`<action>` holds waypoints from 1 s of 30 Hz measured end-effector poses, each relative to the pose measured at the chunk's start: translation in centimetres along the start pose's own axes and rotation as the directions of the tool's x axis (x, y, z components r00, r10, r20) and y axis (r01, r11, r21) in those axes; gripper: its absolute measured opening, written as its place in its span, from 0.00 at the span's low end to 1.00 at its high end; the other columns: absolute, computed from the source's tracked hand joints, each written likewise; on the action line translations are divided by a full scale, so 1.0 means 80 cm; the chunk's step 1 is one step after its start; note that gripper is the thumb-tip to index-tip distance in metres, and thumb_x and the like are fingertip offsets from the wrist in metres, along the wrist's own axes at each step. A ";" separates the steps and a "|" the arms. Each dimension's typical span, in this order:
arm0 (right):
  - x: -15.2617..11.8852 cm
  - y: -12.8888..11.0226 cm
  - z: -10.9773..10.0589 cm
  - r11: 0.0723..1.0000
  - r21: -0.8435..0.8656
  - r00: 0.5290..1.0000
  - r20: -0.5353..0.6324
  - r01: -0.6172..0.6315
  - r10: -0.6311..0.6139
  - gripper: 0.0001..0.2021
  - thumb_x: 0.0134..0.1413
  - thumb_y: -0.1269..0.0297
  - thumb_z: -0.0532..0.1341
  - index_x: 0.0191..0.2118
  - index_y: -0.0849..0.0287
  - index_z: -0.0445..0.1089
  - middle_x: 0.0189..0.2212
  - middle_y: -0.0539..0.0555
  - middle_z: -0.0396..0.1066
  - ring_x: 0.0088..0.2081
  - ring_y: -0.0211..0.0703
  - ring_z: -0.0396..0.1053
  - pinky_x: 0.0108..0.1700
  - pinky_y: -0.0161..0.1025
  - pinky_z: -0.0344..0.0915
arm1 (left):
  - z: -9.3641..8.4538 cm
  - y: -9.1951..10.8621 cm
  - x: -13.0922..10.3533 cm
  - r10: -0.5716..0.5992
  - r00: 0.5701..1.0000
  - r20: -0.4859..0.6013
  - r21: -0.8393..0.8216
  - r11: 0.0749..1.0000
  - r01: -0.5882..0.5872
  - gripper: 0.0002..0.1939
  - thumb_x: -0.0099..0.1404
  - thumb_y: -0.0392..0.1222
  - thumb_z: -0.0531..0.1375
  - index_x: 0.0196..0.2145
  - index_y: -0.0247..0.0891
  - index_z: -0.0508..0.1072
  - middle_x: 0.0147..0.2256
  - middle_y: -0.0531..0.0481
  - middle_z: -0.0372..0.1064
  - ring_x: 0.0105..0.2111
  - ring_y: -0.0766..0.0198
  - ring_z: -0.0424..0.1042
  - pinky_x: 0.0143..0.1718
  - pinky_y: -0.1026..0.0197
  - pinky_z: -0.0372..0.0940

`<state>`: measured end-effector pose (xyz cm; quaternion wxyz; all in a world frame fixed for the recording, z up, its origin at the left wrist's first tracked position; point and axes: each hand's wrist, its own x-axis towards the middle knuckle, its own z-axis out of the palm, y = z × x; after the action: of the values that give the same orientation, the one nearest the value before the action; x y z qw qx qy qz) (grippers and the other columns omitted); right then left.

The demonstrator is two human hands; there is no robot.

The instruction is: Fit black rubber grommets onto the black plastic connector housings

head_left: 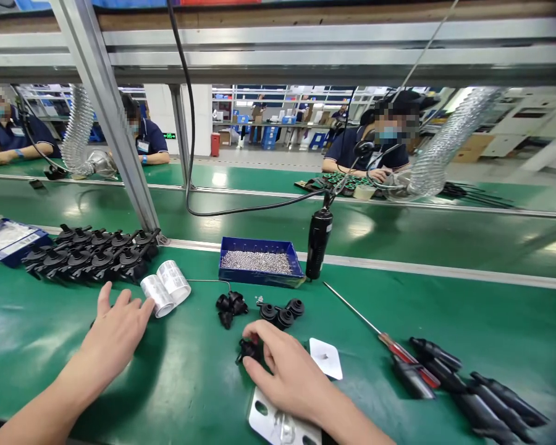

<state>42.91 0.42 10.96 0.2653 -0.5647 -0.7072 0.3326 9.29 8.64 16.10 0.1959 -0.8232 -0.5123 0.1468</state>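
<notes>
Bench surface, green (pixel 189 383), running left to right, its far edge marked by a pale strip where a slanted metal post is standing; open green room lying at the near left beside the left forearm and at the far right past the tools

Right hand (pixel 287 371): resting palm down at near centre, fingers curling narrowly around a small black part (pixel 249 350), fingertips pinching it against the bench; a metal plate (pixel 278 423) is showing under the wrist at the near edge, and a white tag (pixel 327 357) is lying just right of the hand

Left hand (pixel 118 330): lying flat and spread wide, holding nothing, fingertips almost touching two rolls of silver labels (pixel 165 287)

Loose black parts (pixel 259 309): sitting in two small clusters just beyond the right hand

Batch of black parts (pixel 92 253): standing in rows at far left, behind the label rolls

Blue tray (pixel 259 275): holding small silver pieces, sitting at far centre, with a black cylindrical tool (pixel 318 242) hanging upright at its right corner

Screwdriver (pixel 380 337) and black handles (pixel 467 389): lying at near right, well apart from both hands
</notes>
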 end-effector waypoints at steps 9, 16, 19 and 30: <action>0.015 0.010 -0.004 0.390 0.916 0.993 0.056 -0.093 0.104 0.24 0.63 0.44 0.71 0.53 0.58 0.75 0.34 0.53 0.67 0.34 0.43 0.66 0.35 0.39 0.64 | -0.031 0.069 0.008 0.360 0.932 -0.032 -0.555 0.769 -0.316 0.19 0.67 0.22 0.58 0.50 0.38 0.76 0.46 0.41 0.76 0.45 0.44 0.74 0.49 0.41 0.70; 0.018 0.020 -0.007 0.296 0.952 0.984 0.022 -0.075 0.179 0.23 0.59 0.51 0.75 0.54 0.58 0.77 0.38 0.56 0.73 0.37 0.44 0.71 0.38 0.38 0.72 | 0.018 0.134 0.027 0.274 0.930 -0.245 -0.919 0.240 -0.313 0.34 0.63 0.31 0.74 0.63 0.45 0.69 0.52 0.46 0.74 0.51 0.51 0.73 0.53 0.49 0.72; 0.013 0.022 -0.005 0.484 0.875 0.989 -0.071 0.000 0.129 0.22 0.62 0.51 0.74 0.56 0.56 0.77 0.41 0.57 0.75 0.40 0.47 0.75 0.42 0.42 0.77 | 0.024 0.132 0.031 0.208 0.965 -0.157 -0.968 0.161 -0.192 0.32 0.57 0.35 0.79 0.55 0.43 0.74 0.51 0.46 0.74 0.47 0.52 0.74 0.47 0.52 0.72; 0.000 0.018 0.017 0.860 0.207 0.870 -0.282 0.467 -0.404 0.18 0.70 0.72 0.65 0.61 0.52 0.73 0.54 0.61 0.76 0.54 0.52 0.77 0.50 0.43 0.82 | 0.003 0.134 0.024 0.054 0.966 -0.254 -0.946 -0.221 -0.236 0.19 0.61 0.45 0.77 0.48 0.39 0.83 0.42 0.46 0.80 0.41 0.56 0.76 0.45 0.56 0.70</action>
<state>42.79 0.43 9.02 0.4874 -0.3822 -0.7300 0.2889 18.45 6.17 10.76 -0.5012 -0.7313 -0.3239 -0.3302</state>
